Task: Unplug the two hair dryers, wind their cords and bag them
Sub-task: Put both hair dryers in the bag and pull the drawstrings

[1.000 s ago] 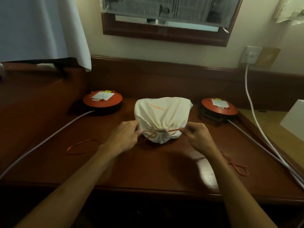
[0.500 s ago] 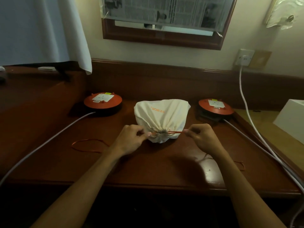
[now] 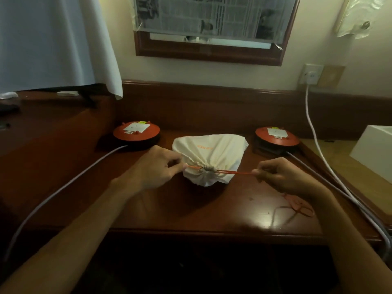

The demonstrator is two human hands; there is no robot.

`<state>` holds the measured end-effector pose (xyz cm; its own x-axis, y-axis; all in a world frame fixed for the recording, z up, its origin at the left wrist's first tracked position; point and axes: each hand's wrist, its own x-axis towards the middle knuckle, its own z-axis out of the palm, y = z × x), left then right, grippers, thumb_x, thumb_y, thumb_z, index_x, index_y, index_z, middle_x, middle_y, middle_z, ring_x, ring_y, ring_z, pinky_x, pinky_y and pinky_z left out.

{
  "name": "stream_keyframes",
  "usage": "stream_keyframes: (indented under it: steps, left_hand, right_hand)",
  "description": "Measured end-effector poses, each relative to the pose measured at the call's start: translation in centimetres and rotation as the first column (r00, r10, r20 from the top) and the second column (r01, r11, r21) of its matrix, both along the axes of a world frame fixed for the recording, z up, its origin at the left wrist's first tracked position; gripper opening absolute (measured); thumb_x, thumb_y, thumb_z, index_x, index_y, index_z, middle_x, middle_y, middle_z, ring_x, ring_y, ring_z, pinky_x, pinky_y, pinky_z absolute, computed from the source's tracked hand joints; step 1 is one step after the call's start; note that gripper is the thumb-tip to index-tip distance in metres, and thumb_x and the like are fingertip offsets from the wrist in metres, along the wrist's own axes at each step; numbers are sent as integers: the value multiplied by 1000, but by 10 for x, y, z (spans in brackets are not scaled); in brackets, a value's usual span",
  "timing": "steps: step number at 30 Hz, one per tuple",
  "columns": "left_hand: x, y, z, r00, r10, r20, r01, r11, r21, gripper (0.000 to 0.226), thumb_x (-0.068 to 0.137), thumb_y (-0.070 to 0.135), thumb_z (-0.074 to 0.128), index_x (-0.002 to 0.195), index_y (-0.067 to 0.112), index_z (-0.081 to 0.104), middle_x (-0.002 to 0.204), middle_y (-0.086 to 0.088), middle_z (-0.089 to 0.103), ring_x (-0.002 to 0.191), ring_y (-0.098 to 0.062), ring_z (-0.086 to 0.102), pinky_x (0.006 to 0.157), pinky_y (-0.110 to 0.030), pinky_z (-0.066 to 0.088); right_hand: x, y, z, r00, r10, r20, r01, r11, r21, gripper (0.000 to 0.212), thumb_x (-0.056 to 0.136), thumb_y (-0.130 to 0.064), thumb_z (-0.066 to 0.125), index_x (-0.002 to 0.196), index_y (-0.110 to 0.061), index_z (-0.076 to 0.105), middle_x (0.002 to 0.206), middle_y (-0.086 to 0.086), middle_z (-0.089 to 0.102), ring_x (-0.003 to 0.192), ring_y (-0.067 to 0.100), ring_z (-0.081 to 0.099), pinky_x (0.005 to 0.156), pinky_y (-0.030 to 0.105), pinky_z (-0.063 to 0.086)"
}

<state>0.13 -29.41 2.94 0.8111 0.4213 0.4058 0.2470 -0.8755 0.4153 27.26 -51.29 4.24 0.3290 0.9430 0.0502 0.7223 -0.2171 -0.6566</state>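
Observation:
A cream cloth drawstring bag [image 3: 212, 153] with orange lettering lies on the dark wooden desk [image 3: 191, 213], its gathered mouth facing me and cinched tight. An orange drawstring [image 3: 235, 172] runs out of both sides of the mouth. My left hand [image 3: 157, 168] pinches the cord just left of the mouth. My right hand [image 3: 282, 175] pinches the cord farther out on the right, and it is stretched taut. The hair dryers are hidden; the bag bulges.
Two orange cable reels sit behind the bag, the left reel [image 3: 136, 132] and the right reel [image 3: 276, 137], each with a grey cable [image 3: 63, 187] running off the desk. A white cord [image 3: 311, 128] hangs from a wall socket [image 3: 310, 74]. Loose orange string [image 3: 301, 209] lies under my right wrist.
My right hand has drawn the orange cord farther to the right, and the bag's mouth has tightened. The view has shifted slightly left.

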Motion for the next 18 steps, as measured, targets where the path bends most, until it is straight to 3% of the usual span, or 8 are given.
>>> stream_keyframes:
  steps: [2, 5, 9, 12, 14, 16, 18]
  left_hand:
    - [-12, -4, 14, 996, -43, -83, 42, 999, -17, 24, 91, 43, 73, 80, 22, 77, 69, 11, 67, 67, -8, 62, 58, -27, 45]
    - [-26, -2, 37, 967, -93, -238, 62, 989, -135, 34, 86, 52, 76, 71, 22, 71, 63, 11, 62, 61, -5, 55, 58, -24, 43]
    - [-39, 23, 67, 914, -65, -399, -40, 968, -248, 47, 78, 62, 70, 73, 16, 67, 55, 12, 54, 54, -1, 50, 55, -17, 40]
    - [-26, 58, 93, 903, -4, -429, -102, 969, -224, 56, 68, 73, 72, 72, 18, 62, 64, 6, 56, 63, -7, 53, 65, -29, 43]
    - [3, 78, 107, 927, 22, -375, -104, 975, -198, 47, 71, 60, 78, 78, 17, 60, 73, 2, 59, 71, -13, 56, 69, -33, 42]
    - [45, 90, 113, 940, 68, -335, -105, 990, -93, 38, 75, 49, 83, 82, 19, 60, 78, 0, 62, 73, -15, 56, 67, -33, 41]
    - [89, 93, 107, 915, 108, -388, -94, 994, 55, 37, 74, 49, 85, 82, 24, 58, 84, 3, 63, 80, -16, 59, 68, -32, 39]
  right_hand:
    - [4, -11, 10, 992, 53, -118, -61, 996, -64, 29, 95, -37, 61, 80, -14, 68, 60, 1, 52, 53, 17, 47, 51, 28, 40]
    - [20, -23, 21, 976, 66, -209, -102, 981, -166, 27, 92, -37, 66, 81, -12, 71, 64, 3, 53, 57, 18, 47, 52, 27, 41]
    - [48, -30, 44, 988, -32, -152, -5, 971, -238, 26, 81, -39, 73, 74, -13, 74, 67, 4, 60, 60, 20, 52, 56, 29, 44]
    - [61, -5, 65, 987, -161, -20, 158, 981, -111, 27, 77, -35, 77, 73, -8, 73, 64, 4, 67, 61, 13, 61, 56, 26, 45]
    - [61, 32, 76, 974, -225, 11, 222, 970, 100, 25, 81, -29, 76, 79, -5, 72, 75, 9, 69, 71, 17, 63, 60, 26, 45]
    - [52, 76, 79, 969, -236, 78, 210, 945, 252, 20, 87, -26, 73, 81, -8, 68, 78, 7, 65, 70, 16, 61, 60, 24, 44]
    - [40, 120, 72, 964, -192, 182, 136, 950, 281, 18, 91, -25, 72, 79, -14, 64, 74, 2, 61, 65, 11, 56, 61, 24, 43]
